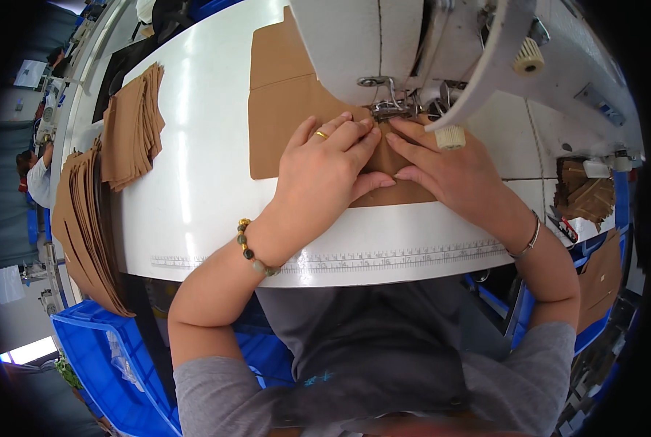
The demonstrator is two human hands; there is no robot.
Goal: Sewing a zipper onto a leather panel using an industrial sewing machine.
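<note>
A brown fabric piece (281, 124) with a seam across it lies on the white sewing table, its right part under the presser foot (392, 109) of a white sewing machine (354, 51). My left hand (329, 156) rests on the fabric just left of and in front of the foot, fingers stretched forward and thumb pointing right. On the other side, my right hand (449, 160) lies on the cloth with fingers extended toward the foot. The two thumbs nearly meet over a raised fold (386, 156) in the fabric. Neither hand is closed around anything; the needle point is hard to make out.
Stacks of brown fabric pieces (132, 127) lie at the table's left, with more pieces (85, 218) hanging over the edge. A printed ruler (340, 261) runs along the front edge. Brown scraps (586, 193) sit at right. A blue bin (114, 371) stands lower left.
</note>
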